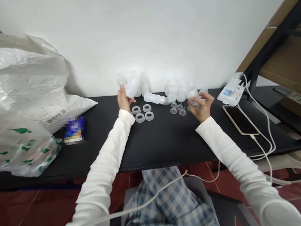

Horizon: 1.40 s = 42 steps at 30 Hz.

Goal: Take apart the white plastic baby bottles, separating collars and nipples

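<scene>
My left hand grips a translucent white bottle at the back of the black table, beside other upright bottles. One bottle lies on its side. My right hand is closed around a small clear plastic piece. Several translucent rings lie between the hands, and several clear nipples sit just left of the right hand. More bottle parts are heaped against the wall.
Big plastic bags fill the table's left side, with a small blue packet next to them. A phone and a white charger box with cables lie at right. Shelving stands at far right.
</scene>
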Motion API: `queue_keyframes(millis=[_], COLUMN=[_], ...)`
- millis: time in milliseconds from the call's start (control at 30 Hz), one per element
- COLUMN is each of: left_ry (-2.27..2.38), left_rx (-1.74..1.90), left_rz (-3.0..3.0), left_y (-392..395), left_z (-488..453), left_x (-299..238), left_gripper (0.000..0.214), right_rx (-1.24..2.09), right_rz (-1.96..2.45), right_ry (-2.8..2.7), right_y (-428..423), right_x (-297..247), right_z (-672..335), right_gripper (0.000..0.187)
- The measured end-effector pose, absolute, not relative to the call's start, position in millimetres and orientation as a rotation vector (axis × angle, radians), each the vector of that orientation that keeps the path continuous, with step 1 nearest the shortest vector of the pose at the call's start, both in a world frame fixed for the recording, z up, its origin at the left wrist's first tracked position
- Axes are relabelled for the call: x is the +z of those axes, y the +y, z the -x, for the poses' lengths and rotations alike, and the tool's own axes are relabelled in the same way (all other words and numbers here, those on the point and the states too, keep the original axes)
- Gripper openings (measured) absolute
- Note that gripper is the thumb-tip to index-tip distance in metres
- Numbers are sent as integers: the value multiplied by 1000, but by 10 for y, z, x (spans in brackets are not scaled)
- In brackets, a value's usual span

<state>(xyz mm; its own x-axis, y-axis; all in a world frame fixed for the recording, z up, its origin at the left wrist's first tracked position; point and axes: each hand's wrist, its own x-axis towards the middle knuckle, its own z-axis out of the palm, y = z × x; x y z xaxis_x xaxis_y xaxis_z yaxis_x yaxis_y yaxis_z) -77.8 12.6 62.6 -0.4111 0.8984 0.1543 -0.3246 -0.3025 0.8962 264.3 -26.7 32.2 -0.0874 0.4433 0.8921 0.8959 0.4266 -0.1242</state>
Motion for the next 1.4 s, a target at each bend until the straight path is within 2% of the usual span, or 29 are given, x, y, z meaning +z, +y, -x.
queue_keyframes(millis=[167, 367, 567, 767, 933, 1033, 1133, 1267, 1400], left_ry=[1077, 1198, 1701, 1755, 1846, 1696, 1372, 982, 849], left_rx=[1671, 1517, 1280, 1266, 1210, 1440, 1612, 1393, 1364], left_rz=[-1231, -1668, -1761, -1783, -1855, -1904, -2016, -2148, -2110], left_y=[204, 695, 1010, 1125, 1014, 727, 265, -326, -572], left_z=[498, 69, -292, -423, -406, -340, -264, -197, -191], left_x=[497, 568, 569, 353, 320, 351, 372, 373, 369], left_gripper=[58, 44, 47, 51, 44, 43, 32, 32, 36], right_rx=[-695, -669, -591, -625, -558, -520, -469, -378, -304], right_rz=[1126, 1172, 1193, 1201, 1189, 1180, 1157, 1140, 1128], right_ry=[-1643, -1648, -1677, -1689, -1730, -1751, -1787, -1850, -1877], right_y=[-261, -246, -232, -246, -271, -291, -330, -390, -420], right_x=[351, 354, 358, 349, 332, 327, 318, 288, 257], right_z=[-2554, -2543, -2544, -2482, -2438, -2402, -2323, -2175, -2087], right_gripper=[22, 24, 27, 34, 41, 42, 41, 39, 33])
